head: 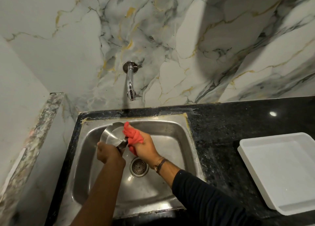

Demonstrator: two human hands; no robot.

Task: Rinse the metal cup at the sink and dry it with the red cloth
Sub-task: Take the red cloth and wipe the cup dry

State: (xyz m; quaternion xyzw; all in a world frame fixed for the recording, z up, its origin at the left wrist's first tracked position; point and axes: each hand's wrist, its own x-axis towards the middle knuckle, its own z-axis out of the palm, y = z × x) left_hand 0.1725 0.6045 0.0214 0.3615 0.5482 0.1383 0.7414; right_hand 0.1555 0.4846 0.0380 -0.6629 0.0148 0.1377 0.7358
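Note:
The metal cup is held over the steel sink, tilted so its flat base faces me. My left hand grips it from below, near its rim or handle. My right hand is closed around the bunched red cloth, which presses against the cup's right side. Both hands hover above the left half of the basin, just behind the drain. The cup's mouth is hidden from me.
A chrome tap sticks out of the marble wall above the sink; no water runs from it. Black granite counter surrounds the basin. A white plastic tray lies on the counter at right. A marble side wall stands at left.

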